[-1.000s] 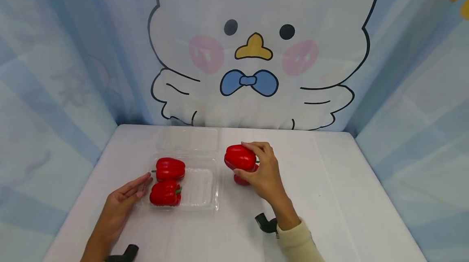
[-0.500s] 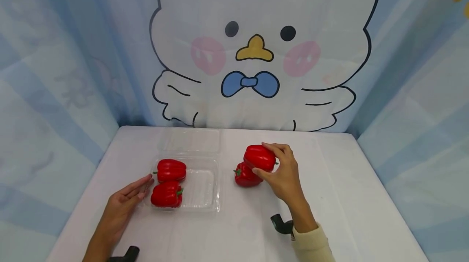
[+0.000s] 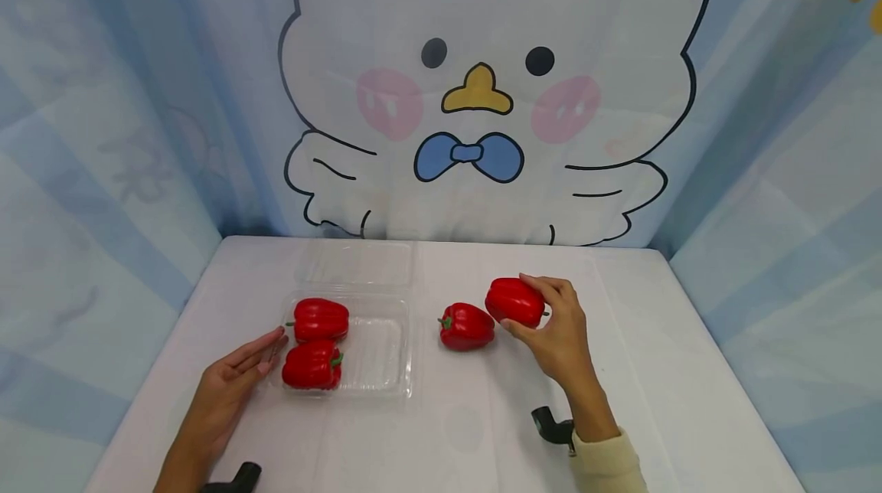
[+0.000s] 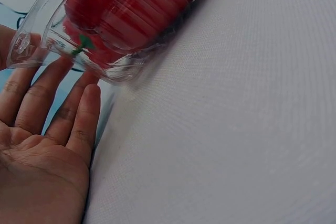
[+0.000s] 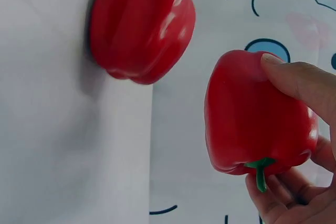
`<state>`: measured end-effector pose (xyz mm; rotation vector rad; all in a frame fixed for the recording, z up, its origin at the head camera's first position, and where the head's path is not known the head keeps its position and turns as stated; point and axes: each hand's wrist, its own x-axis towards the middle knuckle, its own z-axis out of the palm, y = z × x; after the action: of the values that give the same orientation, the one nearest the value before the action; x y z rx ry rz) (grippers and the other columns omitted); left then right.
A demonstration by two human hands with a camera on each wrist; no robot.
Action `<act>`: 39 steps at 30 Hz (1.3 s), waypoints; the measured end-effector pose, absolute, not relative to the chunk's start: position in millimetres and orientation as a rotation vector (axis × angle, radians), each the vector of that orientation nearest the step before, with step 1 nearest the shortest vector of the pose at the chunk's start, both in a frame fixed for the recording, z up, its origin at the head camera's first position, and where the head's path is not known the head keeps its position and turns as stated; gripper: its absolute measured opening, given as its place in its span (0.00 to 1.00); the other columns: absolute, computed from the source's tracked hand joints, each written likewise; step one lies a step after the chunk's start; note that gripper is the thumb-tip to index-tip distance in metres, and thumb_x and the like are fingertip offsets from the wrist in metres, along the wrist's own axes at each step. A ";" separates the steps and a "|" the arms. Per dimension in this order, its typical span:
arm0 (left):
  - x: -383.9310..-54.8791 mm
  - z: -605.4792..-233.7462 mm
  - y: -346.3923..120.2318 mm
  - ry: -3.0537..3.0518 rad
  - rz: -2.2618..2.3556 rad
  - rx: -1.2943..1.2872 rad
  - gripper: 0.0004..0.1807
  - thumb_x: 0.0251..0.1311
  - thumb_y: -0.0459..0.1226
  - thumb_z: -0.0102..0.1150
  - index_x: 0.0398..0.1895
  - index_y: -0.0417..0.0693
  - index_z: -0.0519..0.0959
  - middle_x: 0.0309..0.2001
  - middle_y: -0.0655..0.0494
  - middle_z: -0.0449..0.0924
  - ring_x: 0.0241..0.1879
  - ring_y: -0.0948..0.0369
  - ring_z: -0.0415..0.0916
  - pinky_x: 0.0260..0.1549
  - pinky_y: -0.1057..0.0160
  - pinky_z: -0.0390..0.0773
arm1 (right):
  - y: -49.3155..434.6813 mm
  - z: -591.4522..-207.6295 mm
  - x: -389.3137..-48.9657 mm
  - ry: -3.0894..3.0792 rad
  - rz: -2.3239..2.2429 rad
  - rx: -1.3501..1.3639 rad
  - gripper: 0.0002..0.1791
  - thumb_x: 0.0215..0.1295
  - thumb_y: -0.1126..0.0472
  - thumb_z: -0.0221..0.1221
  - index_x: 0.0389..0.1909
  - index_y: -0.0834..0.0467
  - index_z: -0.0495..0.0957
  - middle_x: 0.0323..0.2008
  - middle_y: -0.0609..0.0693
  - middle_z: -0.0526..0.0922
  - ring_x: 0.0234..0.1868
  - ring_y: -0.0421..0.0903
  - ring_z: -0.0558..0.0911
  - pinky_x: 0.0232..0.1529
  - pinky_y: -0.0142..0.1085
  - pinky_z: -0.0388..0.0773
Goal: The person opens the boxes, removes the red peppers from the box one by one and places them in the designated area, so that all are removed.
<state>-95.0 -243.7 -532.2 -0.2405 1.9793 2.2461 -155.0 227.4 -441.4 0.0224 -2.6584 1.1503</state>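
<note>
My right hand (image 3: 561, 332) holds a red bell pepper (image 3: 513, 302) between thumb and fingers, raised over the table. Its green stem (image 5: 261, 174) points toward the palm in the right wrist view. Just left of it, another red bell pepper (image 3: 466, 327) lies on the table. My left hand (image 3: 230, 386) pinches the left rim of a clear plastic clamshell box (image 3: 375, 390), thumb on one side and fingertips on the other. Two more red bell peppers, a rear one (image 3: 321, 319) and a front one (image 3: 312, 365), lie in the box's left half.
The box's clear lid (image 3: 358, 262) lies folded back behind it on the white table (image 3: 441, 432). A printed cloth backdrop (image 3: 482, 202) stands along the table's far edge, with blue-white curtains (image 3: 89, 171) at the sides. A dark wrist mount (image 3: 551, 426) is on the right wrist.
My right hand has moved to the right with its bell pepper, passing over the one on the table, which now shows fully. My left hand, the box and its peppers stay put.
</note>
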 end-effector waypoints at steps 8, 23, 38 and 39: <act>-95.5 -530.9 -243.4 2.000 2.225 -0.254 0.35 0.74 0.42 0.65 0.81 0.48 0.66 0.73 0.75 0.75 0.63 0.82 0.78 0.60 0.75 0.79 | 243.3 -452.9 -156.1 -2.697 1.133 -0.010 0.44 0.54 0.66 0.80 0.73 0.52 0.75 0.69 0.60 0.71 0.71 0.62 0.72 0.61 0.62 0.84; -95.8 -531.9 -244.4 1.973 2.234 -0.270 0.36 0.74 0.42 0.65 0.81 0.49 0.66 0.72 0.76 0.75 0.63 0.81 0.78 0.59 0.75 0.79 | 263.6 -475.9 -162.4 -2.792 1.105 -0.122 0.44 0.56 0.66 0.79 0.75 0.52 0.72 0.72 0.61 0.69 0.74 0.64 0.69 0.65 0.61 0.81; -95.1 -533.7 -245.0 1.995 2.232 -0.227 0.35 0.75 0.41 0.64 0.81 0.48 0.66 0.70 0.77 0.77 0.63 0.80 0.78 0.59 0.75 0.79 | 272.2 -482.2 -165.6 -2.857 1.089 -0.147 0.43 0.59 0.67 0.76 0.76 0.54 0.71 0.72 0.64 0.68 0.74 0.67 0.68 0.68 0.63 0.77; -94.9 -533.3 -244.9 1.996 2.233 -0.229 0.35 0.75 0.41 0.64 0.81 0.48 0.66 0.70 0.78 0.77 0.63 0.80 0.78 0.59 0.75 0.79 | 272.3 -482.7 -165.8 -2.861 1.089 -0.152 0.43 0.59 0.67 0.76 0.76 0.54 0.71 0.72 0.64 0.68 0.75 0.67 0.68 0.68 0.63 0.77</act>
<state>-94.9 -244.9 -533.3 -0.2293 1.9957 2.2334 -165.8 272.3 -482.7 -0.1518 -2.8612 1.0886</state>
